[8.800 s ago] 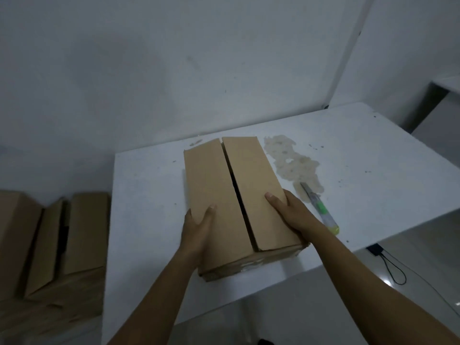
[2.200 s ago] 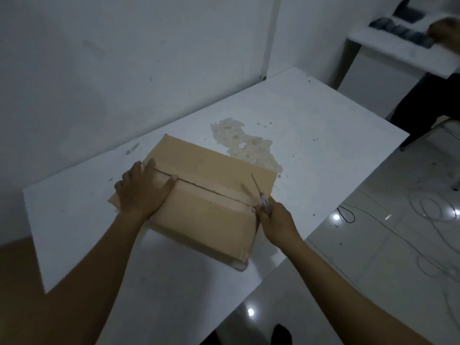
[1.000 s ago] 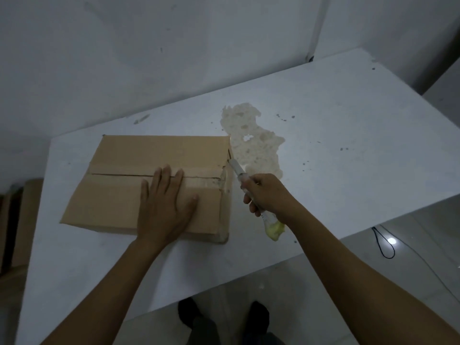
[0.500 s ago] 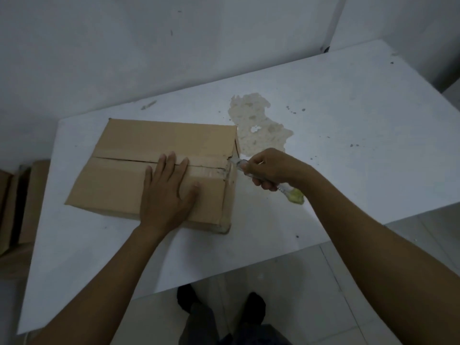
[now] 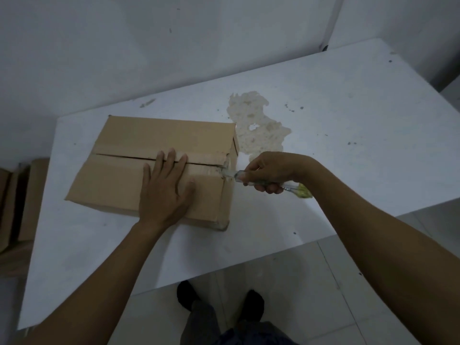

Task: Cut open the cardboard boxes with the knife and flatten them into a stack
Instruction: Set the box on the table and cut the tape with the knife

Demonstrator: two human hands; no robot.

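A brown cardboard box (image 5: 129, 155) lies on the white table (image 5: 348, 145), its top seam running left to right. My left hand (image 5: 164, 190) rests flat on the top of the box, fingers straight across the seam. My right hand (image 5: 271, 170) grips a utility knife (image 5: 261, 181) with a clear body and a yellow-green end. The blade tip touches the taped right end of the seam at the box's upper right edge.
A rough pale patch (image 5: 256, 128) marks the table just right of the box. More cardboard boxes (image 5: 17, 202) stand on the floor at the left. The wall runs close behind the table. My feet (image 5: 219, 297) show below the table's front edge.
My right hand has brought the knife lower and flatter, and the blade now meets the right end of the seam. My left hand stays flat on the box.
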